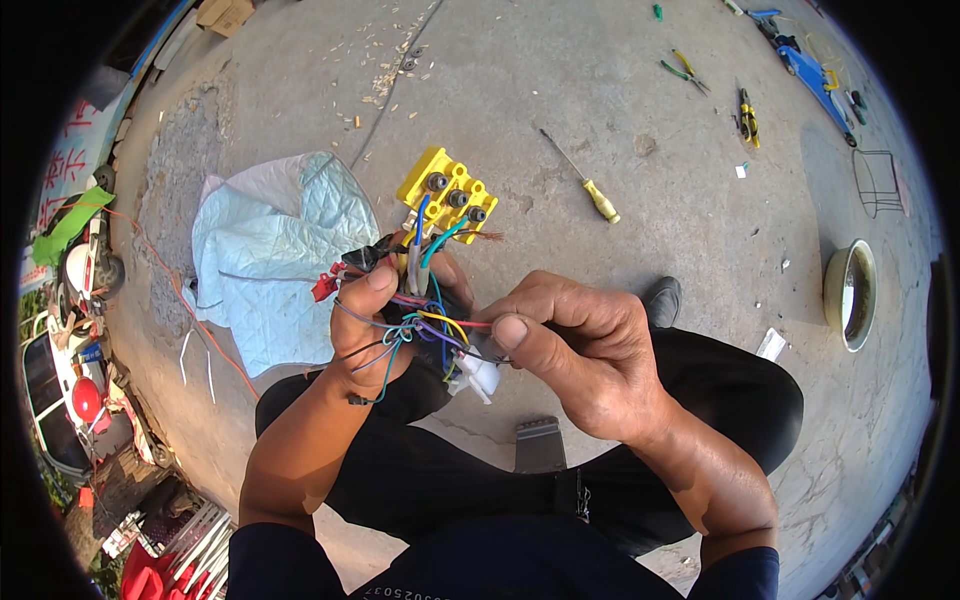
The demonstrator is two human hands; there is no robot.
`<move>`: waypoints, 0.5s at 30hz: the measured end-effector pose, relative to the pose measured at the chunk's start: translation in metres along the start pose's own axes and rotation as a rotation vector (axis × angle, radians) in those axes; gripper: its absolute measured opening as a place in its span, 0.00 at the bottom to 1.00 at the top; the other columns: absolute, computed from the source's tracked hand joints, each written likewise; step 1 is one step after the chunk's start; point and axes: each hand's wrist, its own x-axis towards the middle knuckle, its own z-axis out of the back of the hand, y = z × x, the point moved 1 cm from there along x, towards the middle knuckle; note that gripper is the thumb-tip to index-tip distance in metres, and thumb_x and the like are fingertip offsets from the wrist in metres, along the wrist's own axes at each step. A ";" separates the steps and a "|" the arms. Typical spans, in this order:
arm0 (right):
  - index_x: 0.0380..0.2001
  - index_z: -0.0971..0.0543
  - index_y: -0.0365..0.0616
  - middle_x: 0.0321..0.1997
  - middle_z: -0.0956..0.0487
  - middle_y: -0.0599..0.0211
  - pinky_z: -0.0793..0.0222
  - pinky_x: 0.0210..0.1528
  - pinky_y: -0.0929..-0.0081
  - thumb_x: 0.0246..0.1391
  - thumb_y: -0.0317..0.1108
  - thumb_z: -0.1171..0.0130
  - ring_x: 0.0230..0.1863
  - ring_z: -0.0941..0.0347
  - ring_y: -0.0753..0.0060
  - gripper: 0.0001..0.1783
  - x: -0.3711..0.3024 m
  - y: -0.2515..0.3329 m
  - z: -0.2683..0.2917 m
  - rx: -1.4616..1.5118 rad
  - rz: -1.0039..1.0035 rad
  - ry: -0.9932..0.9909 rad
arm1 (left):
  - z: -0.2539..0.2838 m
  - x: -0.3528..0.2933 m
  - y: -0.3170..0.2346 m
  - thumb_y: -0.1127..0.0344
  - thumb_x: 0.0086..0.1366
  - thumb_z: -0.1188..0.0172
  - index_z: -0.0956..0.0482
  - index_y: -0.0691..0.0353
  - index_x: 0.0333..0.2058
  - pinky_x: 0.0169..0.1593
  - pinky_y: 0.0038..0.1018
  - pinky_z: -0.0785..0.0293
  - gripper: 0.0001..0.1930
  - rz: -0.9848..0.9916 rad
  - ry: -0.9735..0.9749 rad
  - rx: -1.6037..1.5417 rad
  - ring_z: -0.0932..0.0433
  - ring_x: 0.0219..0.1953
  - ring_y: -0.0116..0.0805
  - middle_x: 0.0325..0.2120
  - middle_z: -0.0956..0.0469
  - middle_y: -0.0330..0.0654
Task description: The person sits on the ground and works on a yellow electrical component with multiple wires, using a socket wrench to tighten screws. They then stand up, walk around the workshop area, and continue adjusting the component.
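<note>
My left hand is closed around a wiring harness, a bundle of blue, teal, purple, yellow and black wires. From its upper end, thick blue and teal leads run to a yellow terminal block with several dark bolts. Bare copper strands stick out beside the block. A red connector shows at the left of the bundle, and a white plug hangs below it. Thumb and forefinger of my right hand pinch a thin red wire coming out of the bundle.
A pale blue cloth lies on the concrete at left. Ahead are a yellow-handled screwdriver, green-and-yellow pliers and yellow-black pliers. A blue floor jack and a metal basin stand at right. Parked vehicles line the left.
</note>
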 end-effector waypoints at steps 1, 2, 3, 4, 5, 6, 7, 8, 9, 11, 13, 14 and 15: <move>0.36 0.17 0.34 0.35 0.20 0.65 0.31 0.38 0.80 0.65 0.30 0.42 0.34 0.28 0.83 0.09 0.000 0.001 0.001 -0.011 0.009 -0.004 | 0.000 0.000 -0.001 0.48 0.64 0.47 0.23 0.71 0.43 0.45 0.37 0.22 0.26 -0.007 0.019 0.033 0.19 0.38 0.44 0.36 0.20 0.55; 0.36 0.17 0.34 0.35 0.19 0.65 0.30 0.37 0.80 0.66 0.31 0.42 0.33 0.28 0.83 0.10 0.001 0.002 0.004 -0.021 0.017 -0.008 | -0.001 0.000 -0.001 0.48 0.64 0.47 0.22 0.71 0.42 0.45 0.36 0.22 0.26 -0.019 0.031 0.069 0.19 0.38 0.44 0.36 0.20 0.55; 0.36 0.17 0.34 0.35 0.19 0.65 0.30 0.37 0.79 0.66 0.32 0.42 0.33 0.28 0.82 0.11 0.002 0.003 0.007 -0.032 0.025 -0.011 | -0.001 0.000 -0.002 0.47 0.64 0.48 0.22 0.71 0.42 0.45 0.36 0.22 0.27 -0.005 0.053 0.066 0.19 0.38 0.44 0.35 0.20 0.56; 0.36 0.18 0.35 0.33 0.19 0.64 0.29 0.35 0.79 0.66 0.34 0.42 0.31 0.27 0.81 0.12 0.004 0.004 0.009 -0.070 0.064 -0.034 | -0.001 0.000 -0.002 0.46 0.63 0.48 0.22 0.71 0.41 0.44 0.36 0.22 0.27 0.003 0.069 0.064 0.19 0.38 0.44 0.35 0.20 0.56; 0.36 0.17 0.36 0.31 0.19 0.64 0.28 0.33 0.78 0.66 0.35 0.42 0.29 0.28 0.81 0.12 0.005 0.005 0.011 -0.085 0.068 -0.062 | -0.002 0.000 -0.002 0.45 0.63 0.48 0.22 0.71 0.41 0.44 0.36 0.22 0.28 0.003 0.087 0.067 0.19 0.37 0.44 0.35 0.20 0.56; 0.35 0.17 0.36 0.30 0.20 0.64 0.29 0.33 0.78 0.66 0.36 0.42 0.29 0.28 0.81 0.13 0.006 0.005 0.014 -0.071 0.046 -0.111 | -0.002 0.001 -0.002 0.45 0.63 0.48 0.22 0.72 0.40 0.44 0.35 0.22 0.29 0.013 0.085 0.078 0.19 0.36 0.44 0.35 0.20 0.57; 0.35 0.17 0.36 0.30 0.20 0.63 0.29 0.33 0.78 0.66 0.36 0.42 0.29 0.28 0.81 0.13 0.007 0.006 0.016 -0.048 0.028 -0.153 | -0.002 0.001 -0.002 0.45 0.62 0.47 0.22 0.72 0.40 0.44 0.35 0.23 0.29 0.031 0.099 0.077 0.19 0.36 0.44 0.34 0.20 0.57; 0.37 0.18 0.36 0.31 0.19 0.64 0.29 0.34 0.78 0.66 0.38 0.41 0.30 0.27 0.80 0.14 0.009 0.006 0.018 -0.052 0.005 -0.198 | -0.003 0.001 -0.002 0.45 0.62 0.47 0.22 0.72 0.40 0.44 0.35 0.23 0.29 0.050 0.112 0.075 0.19 0.36 0.44 0.34 0.20 0.56; 0.39 0.18 0.35 0.32 0.19 0.64 0.29 0.35 0.78 0.65 0.38 0.41 0.31 0.27 0.80 0.14 0.011 0.007 0.019 -0.068 0.003 -0.224 | -0.003 0.001 -0.002 0.44 0.62 0.47 0.22 0.72 0.40 0.44 0.35 0.23 0.29 0.066 0.127 0.072 0.19 0.36 0.44 0.33 0.20 0.56; 0.43 0.19 0.34 0.33 0.19 0.64 0.30 0.36 0.78 0.65 0.39 0.40 0.32 0.26 0.79 0.16 0.014 0.008 0.021 -0.085 -0.021 -0.282 | -0.004 0.001 -0.002 0.45 0.61 0.47 0.22 0.72 0.39 0.43 0.35 0.23 0.29 0.097 0.140 0.059 0.19 0.35 0.44 0.32 0.20 0.56; 0.51 0.23 0.32 0.36 0.19 0.64 0.31 0.39 0.76 0.64 0.41 0.40 0.36 0.25 0.78 0.22 0.014 0.008 0.021 -0.094 -0.076 -0.279 | -0.004 0.001 -0.001 0.45 0.60 0.46 0.22 0.72 0.39 0.43 0.35 0.22 0.29 0.124 0.164 0.062 0.19 0.35 0.44 0.32 0.20 0.56; 0.52 0.23 0.31 0.37 0.19 0.64 0.30 0.39 0.76 0.64 0.42 0.41 0.37 0.25 0.78 0.23 0.015 0.008 0.020 -0.076 -0.090 -0.275 | -0.004 0.000 0.000 0.45 0.60 0.45 0.22 0.72 0.39 0.42 0.35 0.22 0.28 0.149 0.134 0.049 0.19 0.34 0.45 0.31 0.20 0.56; 0.54 0.24 0.31 0.37 0.19 0.64 0.30 0.39 0.76 0.65 0.42 0.41 0.37 0.25 0.78 0.24 0.015 0.008 0.020 -0.059 -0.094 -0.257 | -0.004 -0.001 0.000 0.45 0.59 0.44 0.22 0.72 0.39 0.42 0.35 0.22 0.28 0.162 0.144 0.046 0.19 0.34 0.45 0.31 0.20 0.56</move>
